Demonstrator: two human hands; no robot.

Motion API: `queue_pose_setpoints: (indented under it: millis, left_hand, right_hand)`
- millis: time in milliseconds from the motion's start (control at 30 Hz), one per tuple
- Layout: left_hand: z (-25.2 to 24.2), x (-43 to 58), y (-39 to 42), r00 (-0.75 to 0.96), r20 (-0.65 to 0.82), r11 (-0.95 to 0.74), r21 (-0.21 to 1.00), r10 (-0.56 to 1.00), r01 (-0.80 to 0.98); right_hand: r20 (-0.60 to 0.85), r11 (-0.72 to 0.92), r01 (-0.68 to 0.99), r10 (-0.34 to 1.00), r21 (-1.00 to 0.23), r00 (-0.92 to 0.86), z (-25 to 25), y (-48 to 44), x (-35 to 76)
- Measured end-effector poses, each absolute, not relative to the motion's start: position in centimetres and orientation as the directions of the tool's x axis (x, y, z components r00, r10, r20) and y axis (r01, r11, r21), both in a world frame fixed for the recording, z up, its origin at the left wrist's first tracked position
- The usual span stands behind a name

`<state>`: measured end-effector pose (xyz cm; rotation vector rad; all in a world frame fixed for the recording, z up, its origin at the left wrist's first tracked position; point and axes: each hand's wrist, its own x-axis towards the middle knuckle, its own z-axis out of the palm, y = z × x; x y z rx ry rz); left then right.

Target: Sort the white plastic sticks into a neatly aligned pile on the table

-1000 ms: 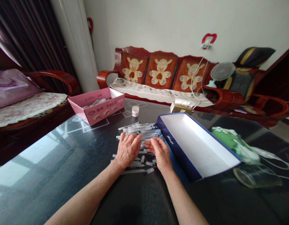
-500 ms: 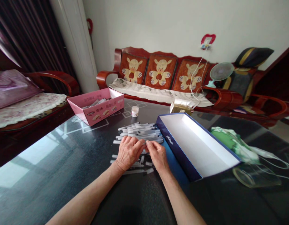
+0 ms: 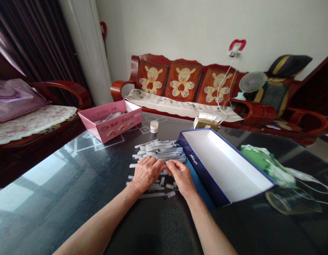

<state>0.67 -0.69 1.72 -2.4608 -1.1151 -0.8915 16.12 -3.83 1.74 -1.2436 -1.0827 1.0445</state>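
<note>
My left hand [image 3: 148,174] is closed round a slim white pen [image 3: 132,165], whose pale end sticks out to the left of the knuckles. The thumb and fingers of my right hand [image 3: 180,175] are pinched at the pen's other end, right against the left fingertips. That end is mostly covered, so I cannot tell whether a cap is on it. Just beyond both hands lies a pile of white pens [image 3: 160,148], roughly side by side, some with dark ends. Nearer to me, between the wrists, are short pale pieces like caps [image 3: 169,194]; some shapes there may be reflections.
A long dark-blue box [image 3: 206,173], white inside, stands right of the pile. At the back left a pink box [image 3: 118,127] holds more pens. A small white jar [image 3: 154,126], a tissue box [image 3: 206,123] and a green-and-white bag [image 3: 259,159] share the glossy black table [image 3: 73,191].
Both hands have come slightly nearer to me, and the pen's left end has moved with them. The boxes and the pile stay in place; the view has shifted a little.
</note>
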Motion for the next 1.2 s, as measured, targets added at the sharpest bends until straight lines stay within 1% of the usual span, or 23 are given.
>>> queue_pose_setpoints:
  millis: [200,333,433,467,533,600,633,800,933,1033,1100,1200]
  left_hand:
    - [1.58,0.74,-0.69,0.506,0.650,-0.657,-0.014,0.567,0.753]
    - [1.47,0.85,-0.68,0.503,0.650,-0.661,0.000,0.570,0.750]
    - [1.54,0.87,-0.70,0.492,0.650,-0.654,0.011,0.580,0.757]
    - [1.59,0.87,-0.72,0.490,0.651,-0.653,0.012,0.580,0.757]
    - [1.65,0.87,-0.77,0.489,0.654,-0.654,0.012,0.577,0.756]
    - [1.68,0.89,-0.82,0.489,0.653,-0.658,0.018,0.578,0.753]
    - [1.67,0.89,-0.84,0.488,0.651,-0.659,0.023,0.581,0.752]
    - [1.67,0.88,-0.86,0.506,0.622,-0.665,0.032,0.598,0.747]
    - [1.67,0.86,-0.74,0.505,0.618,-0.657,0.025,0.602,0.753]
    - [1.63,0.86,-0.68,0.503,0.623,-0.655,0.020,0.599,0.755]
    - [1.64,0.87,-0.71,0.503,0.626,-0.657,0.018,0.595,0.754]
    - [1.70,0.91,-0.78,0.506,0.625,-0.659,0.020,0.595,0.752]
  right_hand:
    - [-0.007,0.001,-0.072,0.993,-0.997,0.118,1.98,-3.84,16.82]
    - [-0.009,0.000,-0.106,0.996,-0.994,0.093,1.70,-3.70,17.09]
    - [-0.025,-0.010,-0.138,0.994,-0.990,0.106,1.76,-3.70,17.04]
    - [-0.034,-0.019,-0.115,0.992,-0.993,0.124,1.82,-3.71,16.98]
    - [-0.035,-0.033,-0.016,0.986,-0.999,0.163,1.96,-3.73,16.87]
    - [-0.016,-0.032,0.086,0.984,-0.996,0.179,2.08,-3.75,16.77]
    - [-0.008,-0.028,0.111,0.984,-0.993,0.179,2.13,-3.75,16.74]
    - [-0.013,-0.030,0.103,0.986,-0.994,0.166,2.39,-3.83,16.72]
    - [-0.021,-0.027,0.049,0.993,-0.998,0.119,2.51,-3.91,16.71]
    - [-0.030,-0.033,0.024,0.992,-0.999,0.122,2.38,-3.87,16.67]
    - [-0.017,-0.027,0.064,0.989,-0.998,0.148,2.20,-3.80,16.69]
    - [0.017,-0.016,0.181,0.984,-0.983,0.179,1.91,-3.69,16.74]
